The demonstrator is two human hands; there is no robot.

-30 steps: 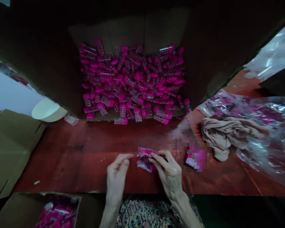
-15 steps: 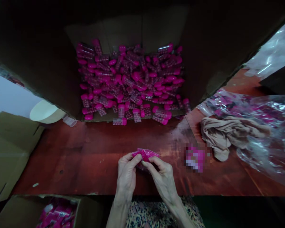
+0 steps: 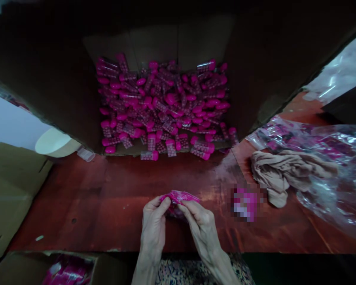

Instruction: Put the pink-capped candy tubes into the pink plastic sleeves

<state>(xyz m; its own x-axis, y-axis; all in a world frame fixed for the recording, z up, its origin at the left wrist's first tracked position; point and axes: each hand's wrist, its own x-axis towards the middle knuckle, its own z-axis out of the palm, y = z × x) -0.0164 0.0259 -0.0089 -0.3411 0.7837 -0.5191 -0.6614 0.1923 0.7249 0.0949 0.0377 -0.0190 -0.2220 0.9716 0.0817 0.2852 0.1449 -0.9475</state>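
Note:
Between my two hands is a small pink plastic packet [image 3: 184, 195], held just above the red-brown table [image 3: 115, 206]. My left hand [image 3: 156, 215] pinches its left edge between thumb and fingers. On the right side, my right hand [image 3: 197, 217] grips it the same way, thumb close to the packet's middle. The packet's lower part is partly hidden behind the fingers. Beyond the hands, a large cardboard box [image 3: 249, 107] lies with its opening towards me. Inside it are many small clear tubes with pink caps [image 3: 166, 107], filled with little beads; a few lie at its front edge.
Right of my hands lies a blurred-out pink packet [image 3: 245, 204]. Farther right are a crumpled beige cloth [image 3: 284, 170] and clear plastic bags [image 3: 338, 190] with pink contents. At left are a pale bowl [image 3: 55, 142] and cardboard [image 3: 14, 198]; below, a box of pink packets [image 3: 69, 271].
My hands have moved slightly apart, the left one shifting left, and the packet's upper edge looks more spread. The whole view has tilted a little.

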